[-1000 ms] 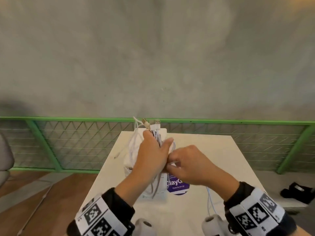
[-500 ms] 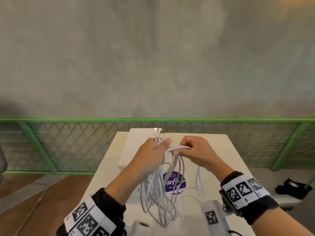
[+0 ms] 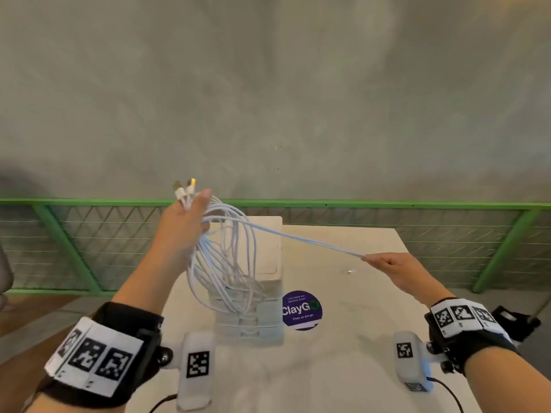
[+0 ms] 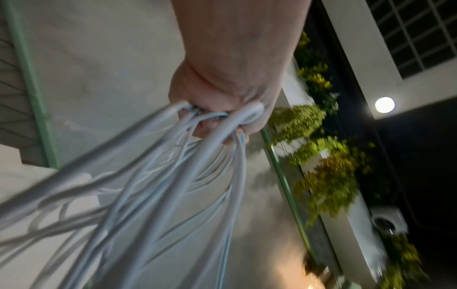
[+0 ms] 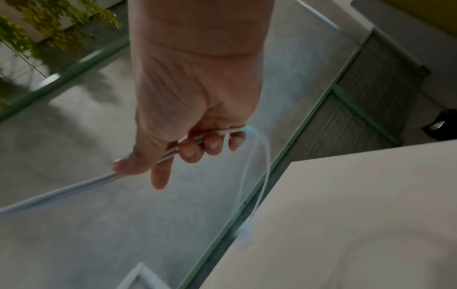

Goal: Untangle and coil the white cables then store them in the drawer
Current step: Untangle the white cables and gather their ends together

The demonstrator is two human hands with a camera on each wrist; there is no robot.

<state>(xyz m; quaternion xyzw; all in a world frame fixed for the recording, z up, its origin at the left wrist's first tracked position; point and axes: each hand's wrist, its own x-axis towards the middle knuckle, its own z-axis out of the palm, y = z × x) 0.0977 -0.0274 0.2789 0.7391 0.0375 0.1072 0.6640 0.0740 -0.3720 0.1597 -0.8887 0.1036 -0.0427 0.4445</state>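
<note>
Gripping looped white cables (image 3: 222, 263) left of frame centre, left hand (image 3: 182, 231) raised above the tabletop (image 3: 343, 368). Pinching 2 taut strands at right, right hand (image 3: 393, 271); drawer unit (image 3: 262, 296) behind the loops.

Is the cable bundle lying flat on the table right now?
No, the left hand holds the white cables up in the air, their loops dangling in front of the drawer unit.

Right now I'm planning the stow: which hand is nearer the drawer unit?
Left. The left hand holds the cables just beside the drawer unit; the right hand is stretched far off to its right.
</note>
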